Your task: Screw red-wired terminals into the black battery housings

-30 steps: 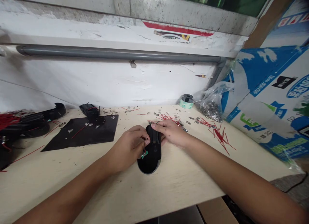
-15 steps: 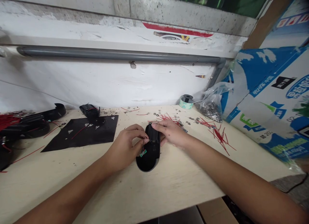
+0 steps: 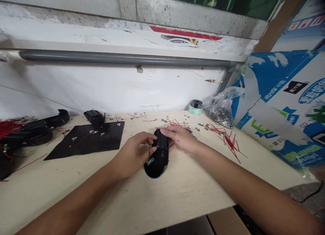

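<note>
A black plastic housing (image 3: 157,167), rounded at its near end and hollow, stands tilted over the table in front of me. My right hand (image 3: 179,138) grips its far end from the right, the thumb on top and the other fingers mostly hidden behind it. At the left edge, my left hand (image 3: 138,150) has its thumb and index finger curled round a thin dark wire (image 3: 150,150); the fingertips partly hide it. A small green circuit board (image 3: 150,161) hangs by the wire at the housing's left side.
On the left lie a black mat (image 3: 86,140) with metal tabs and more black housings (image 3: 38,135). Red wires (image 3: 231,142) and metal bits are scattered at right, near a tape roll (image 3: 195,107) and a bag of metal parts (image 3: 222,113). A printed carton (image 3: 284,103) borders the right.
The left index finger has lifted slightly and moved right, against the housing's edge. The circuit board stays at nearly the same place, and the right hand keeps its hold.
</note>
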